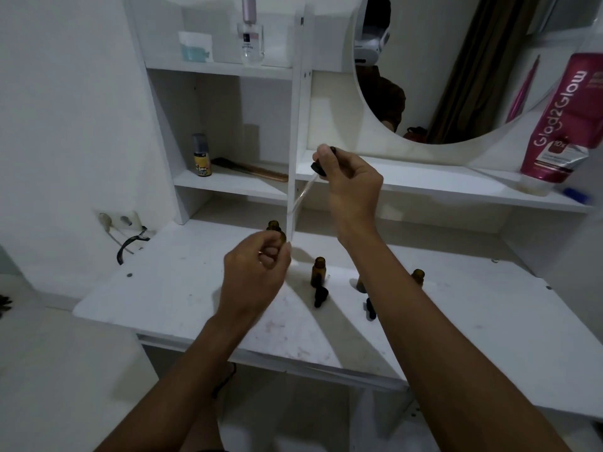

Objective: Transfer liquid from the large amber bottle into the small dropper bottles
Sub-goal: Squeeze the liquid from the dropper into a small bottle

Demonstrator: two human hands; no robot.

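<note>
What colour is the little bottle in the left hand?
The bottle is amber brown; the head view shows it.

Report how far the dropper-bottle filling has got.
Done: two small amber glass bottles stand uncapped on the white table, black dropper caps lying beside them; fill levels cannot be seen. In hand: the left hand grips an amber bottle; the right hand pinches a black-capped glass dropper near its open mouth. Left: dispensing, then recapping.

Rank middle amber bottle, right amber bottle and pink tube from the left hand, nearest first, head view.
1. middle amber bottle, just right of the left hand
2. right amber bottle, farther right
3. pink tube, far right on the shelf
</note>
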